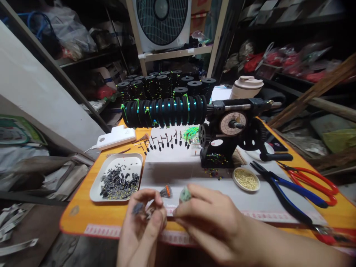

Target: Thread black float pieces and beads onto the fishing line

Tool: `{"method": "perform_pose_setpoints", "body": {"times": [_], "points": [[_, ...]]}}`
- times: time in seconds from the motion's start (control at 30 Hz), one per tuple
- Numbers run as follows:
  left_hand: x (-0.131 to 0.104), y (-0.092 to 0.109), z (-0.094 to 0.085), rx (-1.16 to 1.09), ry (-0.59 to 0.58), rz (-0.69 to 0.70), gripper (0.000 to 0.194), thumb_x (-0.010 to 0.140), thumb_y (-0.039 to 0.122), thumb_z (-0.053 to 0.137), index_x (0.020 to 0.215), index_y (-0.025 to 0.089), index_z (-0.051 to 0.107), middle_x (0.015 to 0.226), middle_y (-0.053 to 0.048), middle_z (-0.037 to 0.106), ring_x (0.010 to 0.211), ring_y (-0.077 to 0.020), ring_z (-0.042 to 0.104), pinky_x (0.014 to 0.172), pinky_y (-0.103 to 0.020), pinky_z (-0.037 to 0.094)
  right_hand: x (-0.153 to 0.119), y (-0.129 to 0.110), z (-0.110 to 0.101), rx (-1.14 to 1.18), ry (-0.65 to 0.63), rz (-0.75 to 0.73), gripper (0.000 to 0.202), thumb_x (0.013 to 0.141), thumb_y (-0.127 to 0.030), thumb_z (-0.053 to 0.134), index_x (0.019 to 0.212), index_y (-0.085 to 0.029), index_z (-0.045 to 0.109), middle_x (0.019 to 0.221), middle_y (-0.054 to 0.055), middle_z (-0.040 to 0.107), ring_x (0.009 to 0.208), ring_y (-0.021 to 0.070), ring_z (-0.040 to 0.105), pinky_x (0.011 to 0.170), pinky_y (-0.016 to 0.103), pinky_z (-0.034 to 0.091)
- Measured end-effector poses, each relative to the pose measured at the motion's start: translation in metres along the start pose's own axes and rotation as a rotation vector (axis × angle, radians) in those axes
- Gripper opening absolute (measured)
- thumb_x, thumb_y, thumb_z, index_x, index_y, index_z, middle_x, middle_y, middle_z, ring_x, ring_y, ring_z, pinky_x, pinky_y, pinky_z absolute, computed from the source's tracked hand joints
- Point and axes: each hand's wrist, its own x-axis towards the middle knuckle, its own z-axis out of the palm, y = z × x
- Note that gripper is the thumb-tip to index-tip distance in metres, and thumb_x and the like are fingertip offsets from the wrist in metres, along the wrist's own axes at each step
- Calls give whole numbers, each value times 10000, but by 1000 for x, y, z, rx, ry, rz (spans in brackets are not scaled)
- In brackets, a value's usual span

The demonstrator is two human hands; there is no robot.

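My left hand (144, 230) is closed at the table's front edge, thumb and fingertips pinched together. A small dark blue-grey patch (137, 208) shows by its fingers; whether it is held or wrapped on a finger is unclear. Close beside it, my right hand (214, 222) has its fingers pressed together. At its fingertips is a small pale green piece (184, 194), perhaps a wrapping. What lies in either pinch is too small and blurred to make out. Just beyond the hands lies a small bundle with orange tips (166, 191) on the white sheet.
A hand-cranked winder (233, 126) carries a row of black spools (167, 111) with green line ends. At left stand a white tray (93, 193) of small black pieces and a power bank (116, 138). At right are a dish of gold beads (246, 180), blue-handled pliers (289, 189) and red-handled scissors (314, 178).
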Motion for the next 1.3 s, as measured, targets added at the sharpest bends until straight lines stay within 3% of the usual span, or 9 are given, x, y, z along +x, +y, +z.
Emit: {"method": "perform_pose_setpoints", "body": {"times": [0.17, 0.4, 0.5, 0.63, 0.77, 1.03, 1.3], "points": [[9, -14, 11, -171, -156, -227, 273, 780, 413, 825, 827, 186, 680, 740, 7, 622, 568, -67, 507, 514, -174, 397, 3, 4, -1, 74, 149, 242, 108, 946, -141, 587, 894, -197, 662, 679, -25, 559, 633, 125, 495, 600, 242, 412], [6, -22, 14, 1, -177, -244, 333, 792, 475, 801, 895, 193, 656, 659, 37, 578, 540, -65, 480, 495, -178, 353, 5, 7, -4, 95, 118, 394, 141, 962, -211, 631, 849, -225, 714, 629, -33, 634, 693, 150, 545, 717, 298, 420], [5, -23, 14, 106, -155, -183, 265, 849, 448, 756, 882, 207, 653, 679, 39, 570, 576, -67, 454, 534, -182, 354, 5, 6, -4, 62, 136, 378, 131, 929, -203, 663, 845, -228, 760, 659, -20, 582, 676, 146, 517, 660, 280, 408], [4, -27, 15, 124, -103, -63, 256, 843, 446, 763, 846, 214, 652, 705, 38, 581, 630, -82, 473, 595, -187, 391, 4, 5, -4, 33, 151, 325, 125, 918, -161, 651, 818, -192, 719, 649, -23, 619, 652, 135, 515, 750, 312, 420], [7, -26, 11, 49, -44, 25, 278, 852, 444, 752, 800, 200, 629, 624, 42, 551, 580, -84, 451, 565, -182, 389, 5, 7, -6, 29, 129, 251, 139, 930, -130, 632, 856, -178, 739, 672, -1, 585, 661, 137, 493, 617, 257, 388], [5, -11, -5, -139, -152, -185, 360, 826, 401, 789, 704, 169, 543, 599, 45, 502, 494, -46, 316, 457, -174, 228, 2, 11, -5, -95, -8, 126, 189, 926, -70, 546, 911, -115, 729, 778, 38, 491, 709, 151, 487, 589, 246, 378], [5, -10, -5, -160, -246, -252, 399, 818, 425, 790, 693, 173, 508, 592, 54, 469, 489, -43, 276, 454, -171, 200, 0, 10, -4, -129, -34, 89, 217, 948, -65, 512, 945, -121, 721, 775, 30, 465, 712, 160, 462, 590, 260, 356]]}}
